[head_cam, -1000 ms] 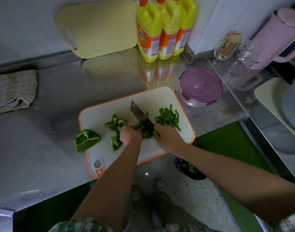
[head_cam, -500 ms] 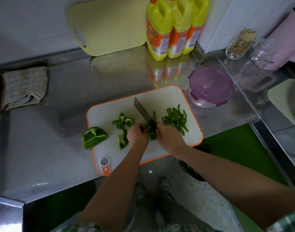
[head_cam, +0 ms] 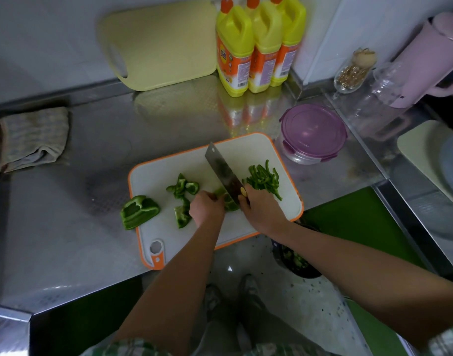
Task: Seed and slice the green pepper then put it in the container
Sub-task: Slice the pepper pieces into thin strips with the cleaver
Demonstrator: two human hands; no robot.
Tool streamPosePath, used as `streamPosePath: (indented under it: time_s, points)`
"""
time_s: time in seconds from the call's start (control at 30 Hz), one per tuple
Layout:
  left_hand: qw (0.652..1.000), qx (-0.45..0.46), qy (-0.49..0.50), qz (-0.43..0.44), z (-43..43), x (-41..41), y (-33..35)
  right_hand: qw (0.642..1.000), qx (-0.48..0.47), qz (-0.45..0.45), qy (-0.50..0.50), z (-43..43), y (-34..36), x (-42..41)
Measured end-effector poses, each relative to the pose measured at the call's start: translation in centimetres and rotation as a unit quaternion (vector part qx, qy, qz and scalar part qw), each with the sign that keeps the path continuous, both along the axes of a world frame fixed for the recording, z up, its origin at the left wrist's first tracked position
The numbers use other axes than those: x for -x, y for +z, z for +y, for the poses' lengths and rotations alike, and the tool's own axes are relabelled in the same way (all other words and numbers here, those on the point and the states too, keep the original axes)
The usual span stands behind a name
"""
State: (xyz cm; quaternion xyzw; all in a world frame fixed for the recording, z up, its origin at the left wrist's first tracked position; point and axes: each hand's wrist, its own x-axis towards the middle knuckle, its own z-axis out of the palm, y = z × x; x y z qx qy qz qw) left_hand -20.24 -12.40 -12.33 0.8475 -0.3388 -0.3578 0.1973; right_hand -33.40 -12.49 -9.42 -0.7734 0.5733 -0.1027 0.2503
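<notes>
A white cutting board with an orange rim [head_cam: 168, 242] lies on the steel counter. My right hand [head_cam: 261, 211] grips the handle of a cleaver [head_cam: 221, 170], its blade resting on a green pepper piece [head_cam: 228, 201]. My left hand [head_cam: 206, 209], fingers curled, holds that piece down. Thin green slices [head_cam: 264, 178] are piled at the board's right. Larger pepper pieces [head_cam: 183, 187] lie left of my hands, and a big chunk [head_cam: 138, 210] sits at the board's left edge. A round container with a purple lid [head_cam: 312, 132] stands behind the board on the right, shut.
Three yellow bottles [head_cam: 256, 47] and a pale yellow board [head_cam: 156, 44] stand at the back wall. A folded cloth [head_cam: 32, 137] lies far left. A pink jug [head_cam: 425, 60] and glass jars [head_cam: 353, 70] stand at right. A dark bin [head_cam: 297, 263] sits on the floor below.
The camera view shifted. The cleaver and both hands stayed on the same pepper piece, with the blade tilting slightly as it works through it.
</notes>
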Motion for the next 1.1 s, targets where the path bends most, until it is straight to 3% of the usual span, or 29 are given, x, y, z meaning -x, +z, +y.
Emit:
streamPosePath:
  time_s: [0.57,1.1]
  points:
    - [0.999,-0.035,0.022,0.017,-1.2,-0.1,-0.3,0.996,-0.016,0.073,0.041,0.1,-0.4,0.6]
    - [0.996,-0.022,-0.079,-0.035,-0.9,-0.4,-0.7,0.993,-0.062,0.093,0.024,-1.1,-1.7,-1.6]
